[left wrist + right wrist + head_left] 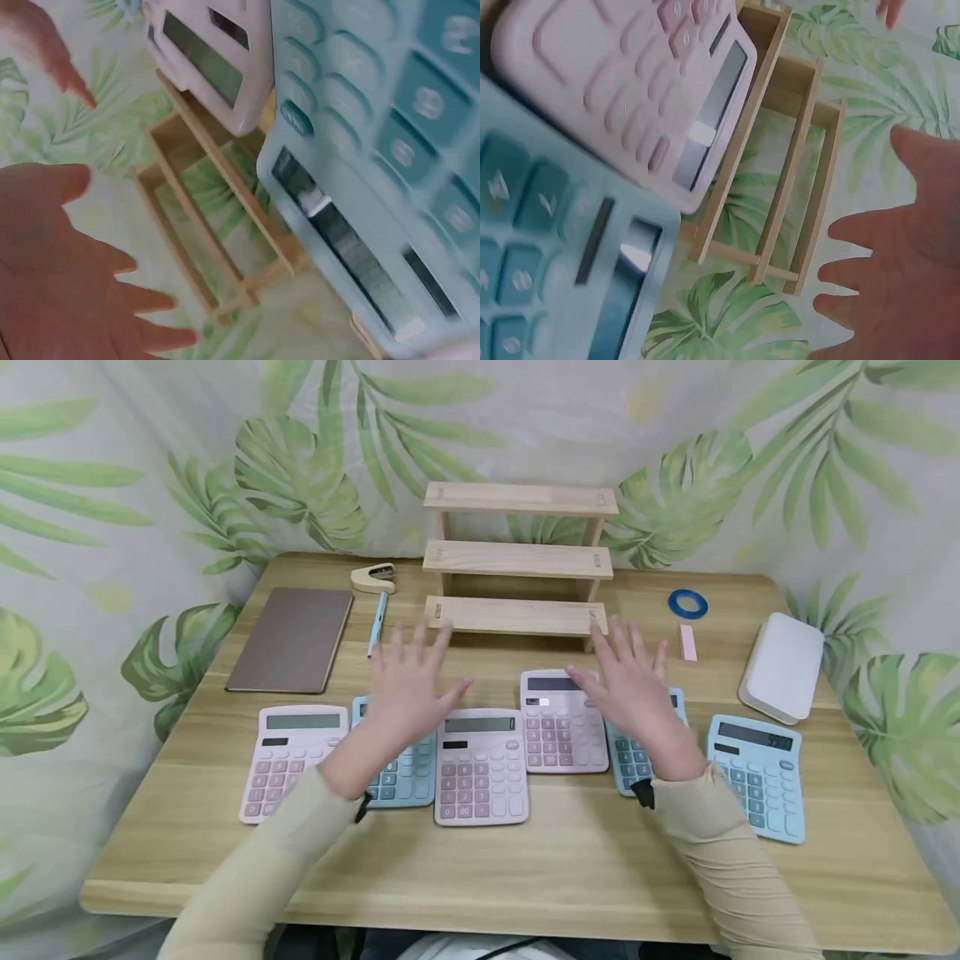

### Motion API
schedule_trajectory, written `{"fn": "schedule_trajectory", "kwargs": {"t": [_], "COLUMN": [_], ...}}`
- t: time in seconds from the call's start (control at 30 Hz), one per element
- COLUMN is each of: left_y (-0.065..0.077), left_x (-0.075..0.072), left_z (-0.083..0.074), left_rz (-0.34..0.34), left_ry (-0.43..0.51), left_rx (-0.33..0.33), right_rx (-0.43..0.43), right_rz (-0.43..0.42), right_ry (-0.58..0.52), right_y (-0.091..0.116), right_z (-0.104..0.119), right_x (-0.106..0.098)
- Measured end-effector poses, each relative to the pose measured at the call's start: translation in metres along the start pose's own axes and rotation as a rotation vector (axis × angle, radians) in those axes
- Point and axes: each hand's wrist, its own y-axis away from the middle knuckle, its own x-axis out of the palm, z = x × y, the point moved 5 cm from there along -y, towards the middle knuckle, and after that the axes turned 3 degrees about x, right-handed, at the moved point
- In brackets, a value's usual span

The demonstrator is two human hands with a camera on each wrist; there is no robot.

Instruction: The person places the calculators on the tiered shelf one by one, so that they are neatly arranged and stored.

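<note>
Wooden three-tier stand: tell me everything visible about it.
The stand looks like pale wood: three narrow boards, stepped upward toward the back, on side supports. Small marks show near board ends. It stands upright on the table, before the leaf-print backdrop. In the head view, left hand and right hand overlap the lowest board's ends; contact is unclear.

bkgd: wht/grn leaf-print cloth [540,427], back + both sides | lt wood-grain tbl [577,877], rounded corners

Left hand [408,693] and right hand [628,683] were bare. Left sleeve [272,868] and right sleeve [738,870] were long, beige, right one with crosswise folds. Black band [643,792] showed at each wrist.
</note>
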Motion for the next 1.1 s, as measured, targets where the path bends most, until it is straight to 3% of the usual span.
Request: {"fn": "schedule_trajectory", "kwargs": {"t": [0.17, 0.33, 0.47, 0.57, 0.67, 0.77, 0.93, 1.1], "left_y": [0.056, 0.111, 0.148, 0.169, 0.178, 0.178, 0.174, 0.169], "left_x": [-0.007, -0.002, 0.013, 0.026, 0.035, 0.042, 0.045, 0.044], "left_z": [0.063, 0.129, 0.160, 0.172, 0.175, 0.174, 0.170, 0.168], "left_rz": [0.057, 0.053, 0.115, 0.213, 0.286, 0.302, 0.282, 0.232], "left_ry": [0.044, 0.053, 0.071, 0.084, 0.108, 0.134, 0.151, 0.168], "left_rx": [-0.141, -0.320, -0.414, -0.466, -0.494, -0.502, -0.506, -0.495], "right_rx": [0.091, 0.289, 0.437, 0.497, 0.533, 0.548, 0.568, 0.591], "right_rz": [0.023, 0.079, 0.112, 0.144, 0.153, 0.138, 0.134, 0.148], "right_ry": [-0.269, -0.717, -1.141, -1.351, -1.476, -1.563, -1.651, -1.658], "right_y": [-0.037, -0.094, -0.125, -0.135, -0.140, -0.144, -0.150, -0.155], "right_z": [-0.031, -0.060, -0.066, -0.065, -0.064, -0.064, -0.066, -0.067], "right_x": [-0.019, -0.030, -0.024, -0.018, -0.015, -0.014, -0.014, -0.010]}}
